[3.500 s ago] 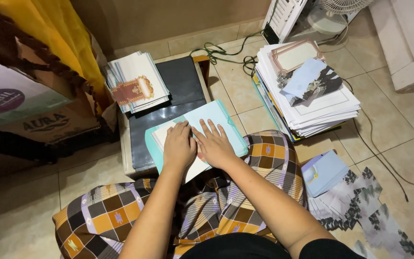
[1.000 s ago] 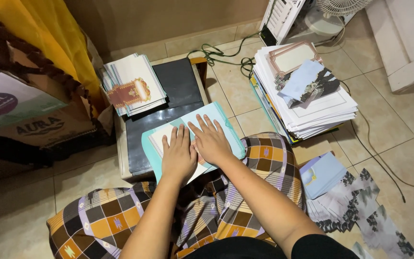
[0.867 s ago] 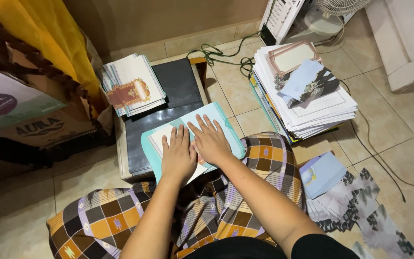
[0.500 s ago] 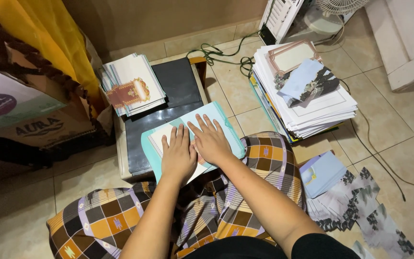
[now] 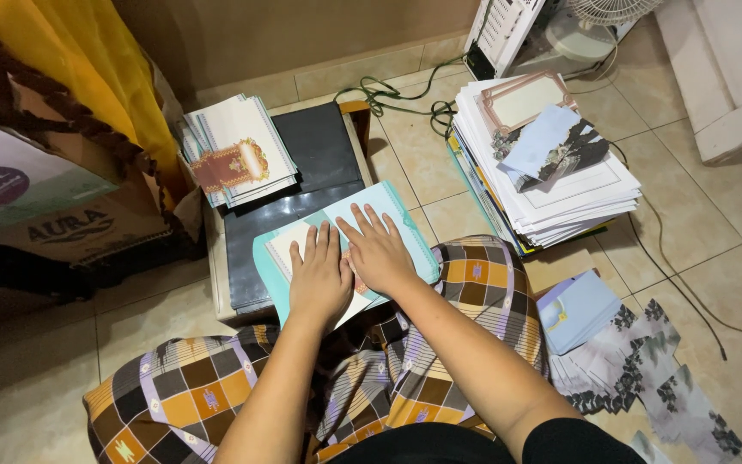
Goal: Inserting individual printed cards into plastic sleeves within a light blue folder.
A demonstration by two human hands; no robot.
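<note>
Teal folded card lies flat on the dark glass top of a low table, its near edge just over the table's front rim, above the person's lap. A cream inner panel shows at its left side.

Left hand rests palm down on the card's left half, fingers spread and flat, grasping nothing. Right hand lies just beside it, touching or nearly so, also flat and pressing, fingers fanned toward the far right corner. Neither hand is curled around anything.

Behind the card, at the table's far left corner: a fanned stack of white cards with a red and gold ornament on top. Right of the table, on the tiled floor, a tall pile of white sheets topped by a pale blue envelope and a framed card. Further right and nearer, loose blue envelopes and floral-printed sheets. Green cable runs along the floor behind. Checked cloth covers the knees.

Risk, as judged: uneven pressure from the 2 palms could skew the fold or crease it off-line; the overhang may let the card slide toward the lap.

Against 3.5 s ago: the hands sit slightly lower on the card, though the change is small and could be head movement. From 1.0 s ago, no clear change.
</note>
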